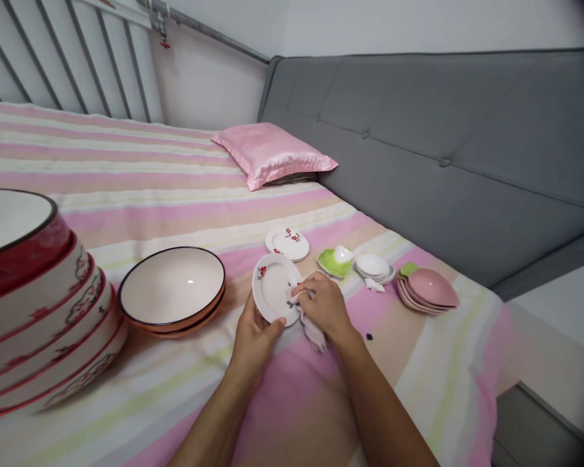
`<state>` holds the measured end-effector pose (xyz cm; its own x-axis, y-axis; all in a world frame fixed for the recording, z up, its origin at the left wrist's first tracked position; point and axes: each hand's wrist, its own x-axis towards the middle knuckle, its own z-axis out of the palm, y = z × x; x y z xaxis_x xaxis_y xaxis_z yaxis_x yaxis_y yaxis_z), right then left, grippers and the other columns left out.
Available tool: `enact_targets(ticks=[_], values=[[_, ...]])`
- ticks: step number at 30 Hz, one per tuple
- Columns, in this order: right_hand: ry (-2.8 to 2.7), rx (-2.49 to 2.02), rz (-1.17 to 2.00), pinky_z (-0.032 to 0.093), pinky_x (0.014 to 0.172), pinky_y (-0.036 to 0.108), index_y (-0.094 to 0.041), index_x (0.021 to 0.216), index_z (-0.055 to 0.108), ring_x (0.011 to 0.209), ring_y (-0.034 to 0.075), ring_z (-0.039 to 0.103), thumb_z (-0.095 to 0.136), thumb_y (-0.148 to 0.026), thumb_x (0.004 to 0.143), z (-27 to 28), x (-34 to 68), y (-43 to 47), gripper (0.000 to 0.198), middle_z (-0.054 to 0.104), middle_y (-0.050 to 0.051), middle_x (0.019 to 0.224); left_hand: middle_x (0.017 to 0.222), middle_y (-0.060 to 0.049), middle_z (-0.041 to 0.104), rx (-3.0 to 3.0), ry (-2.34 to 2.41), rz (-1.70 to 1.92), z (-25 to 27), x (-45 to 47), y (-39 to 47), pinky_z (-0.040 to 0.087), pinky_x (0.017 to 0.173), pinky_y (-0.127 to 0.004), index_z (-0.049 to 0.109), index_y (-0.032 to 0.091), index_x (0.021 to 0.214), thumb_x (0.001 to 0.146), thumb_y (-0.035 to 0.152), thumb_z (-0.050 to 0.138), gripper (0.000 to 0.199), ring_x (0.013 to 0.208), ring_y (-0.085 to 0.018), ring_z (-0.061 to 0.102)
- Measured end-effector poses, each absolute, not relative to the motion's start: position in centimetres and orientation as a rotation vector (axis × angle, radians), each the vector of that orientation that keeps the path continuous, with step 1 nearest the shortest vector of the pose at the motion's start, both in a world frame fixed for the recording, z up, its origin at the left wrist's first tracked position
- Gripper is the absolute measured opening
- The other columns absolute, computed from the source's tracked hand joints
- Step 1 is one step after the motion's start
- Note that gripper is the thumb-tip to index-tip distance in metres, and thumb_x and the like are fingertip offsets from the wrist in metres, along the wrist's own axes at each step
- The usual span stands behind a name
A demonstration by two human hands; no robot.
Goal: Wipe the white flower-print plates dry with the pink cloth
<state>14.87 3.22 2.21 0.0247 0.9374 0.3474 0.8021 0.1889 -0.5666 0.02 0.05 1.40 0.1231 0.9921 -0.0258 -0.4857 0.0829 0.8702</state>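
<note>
A small white plate [272,292] with red flowers is tilted up in my left hand [255,337], whose thumb lies over the lower rim. My right hand [325,303] presses a bunched pale pink cloth [314,332] against the plate's right side, and the cloth's end hangs below. Just behind, more white plates [292,245] with the same red flowers lie stacked on the striped bedsheet [292,402]. To the right of my right hand sit a green leaf-shaped dish [333,264] with a small white piece on it and several small white dishes [372,266].
Large red-and-white bowls [73,311] stand in a tall stack at the left, beside cream bowls [172,288] with dark rims. Pink leaf-shaped dishes [431,288] are stacked at the right. A pink pillow [277,152] lies by the grey headboard [418,117]. A radiator [68,58] stands behind the bed.
</note>
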Motion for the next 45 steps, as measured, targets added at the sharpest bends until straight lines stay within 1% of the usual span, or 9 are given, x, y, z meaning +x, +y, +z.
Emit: enact_targets(ticks=[5, 12, 17, 23, 28, 33, 37, 41, 45], values=[[-1.606, -1.585, 0.124, 0.047, 0.078, 0.031, -0.023, 0.085, 0.074, 0.08, 0.018, 0.059, 0.051, -0.009, 0.069, 1.4, 15.0, 3.7, 0.031, 0.062, 0.004, 0.084, 0.129, -0.012, 0.055, 0.91, 0.737, 1.236, 1.3, 0.3, 0.0, 0.045, 0.092, -0.033, 0.041, 0.018, 0.132, 0.062, 0.016, 0.07, 0.076, 0.115, -0.026, 0.053], [-1.696, -1.319, 0.191, 0.047, 0.083, 0.029, -0.024, 0.098, 0.071, 0.089, 0.017, 0.058, 0.05, -0.007, 0.072, 2.1, 13.7, 3.2, 0.038, 0.059, 0.004, 0.093, 0.124, -0.012, 0.058, 1.018, 0.661, 1.151, 1.1, 0.2, -0.3, 0.044, 0.092, -0.033, 0.036, 0.016, 0.137, 0.066, 0.014, 0.066, 0.077, 0.109, -0.025, 0.057], [-1.846, -1.158, 0.307, 0.048, 0.077, 0.027, -0.025, 0.088, 0.072, 0.085, 0.016, 0.058, 0.049, -0.002, 0.067, 2.5, 13.3, 2.8, 0.04, 0.058, 0.003, 0.091, 0.119, -0.011, 0.061, 1.004, 0.721, 1.17, 0.9, 0.2, -0.2, 0.044, 0.091, -0.034, 0.042, 0.015, 0.132, 0.065, 0.013, 0.065, 0.071, 0.105, -0.024, 0.058], [-1.993, -1.183, 0.406, 0.046, 0.074, 0.025, -0.024, 0.072, 0.072, 0.081, 0.015, 0.057, 0.049, -0.002, 0.063, 2.8, 13.4, 2.4, 0.033, 0.059, 0.0, 0.083, 0.12, -0.01, 0.062, 0.945, 0.764, 1.236, 0.9, 0.3, -0.1, 0.044, 0.091, -0.033, 0.047, 0.017, 0.127, 0.063, 0.01, 0.065, 0.067, 0.108, -0.024, 0.057], [-2.051, -1.353, 0.333, 0.045, 0.072, 0.026, -0.024, 0.068, 0.071, 0.08, 0.015, 0.056, 0.051, -0.003, 0.065, 3.3, 13.5, 2.2, 0.029, 0.059, 0.0, 0.082, 0.124, -0.01, 0.059, 0.914, 0.821, 1.304, 1.1, 0.2, 0.0, 0.042, 0.095, -0.032, 0.044, 0.017, 0.128, 0.064, 0.011, 0.065, 0.068, 0.115, -0.024, 0.053], [-1.958, -1.56, 0.144, 0.045, 0.07, 0.028, -0.025, 0.067, 0.071, 0.082, 0.018, 0.055, 0.05, -0.006, 0.068, 2.8, 13.9, 2.5, 0.028, 0.058, 0.003, 0.08, 0.129, -0.01, 0.056, 0.883, 0.847, 1.358, 1.1, 0.1, 0.1, 0.039, 0.099, -0.033, 0.043, 0.018, 0.13, 0.063, 0.012, 0.066, 0.071, 0.118, -0.024, 0.051], [-1.753, -1.609, 0.034, 0.047, 0.078, 0.033, -0.023, 0.078, 0.073, 0.085, 0.02, 0.056, 0.05, -0.007, 0.07, 2.5, 14.7, 3.0, 0.029, 0.059, 0.005, 0.086, 0.131, -0.011, 0.054, 0.873, 0.877, 1.339, 1.2, 0.1, 0.1, 0.038, 0.101, -0.033, 0.043, 0.016, 0.13, 0.062, 0.013, 0.066, 0.072, 0.121, -0.024, 0.048], [-1.443, -1.478, -0.134, 0.047, 0.086, 0.036, -0.02, 0.094, 0.072, 0.091, 0.021, 0.056, 0.047, -0.008, 0.074, 2.8, 15.6, 3.2, 0.034, 0.057, 0.008, 0.094, 0.132, -0.012, 0.053, 0.865, 0.909, 1.312, 1.2, 0.1, 0.1, 0.037, 0.102, -0.033, 0.043, 0.016, 0.129, 0.061, 0.013, 0.066, 0.072, 0.123, -0.025, 0.047], [-1.384, -1.285, -0.218, 0.049, 0.083, 0.035, -0.024, 0.105, 0.068, 0.097, 0.02, 0.056, 0.046, -0.01, 0.081, 3.0, 15.2, 3.2, 0.036, 0.056, 0.008, 0.103, 0.133, -0.013, 0.052, 0.889, 0.888, 1.302, 1.0, 0.2, 0.2, 0.035, 0.103, -0.035, 0.041, 0.014, 0.131, 0.061, 0.011, 0.064, 0.074, 0.123, -0.025, 0.046]])
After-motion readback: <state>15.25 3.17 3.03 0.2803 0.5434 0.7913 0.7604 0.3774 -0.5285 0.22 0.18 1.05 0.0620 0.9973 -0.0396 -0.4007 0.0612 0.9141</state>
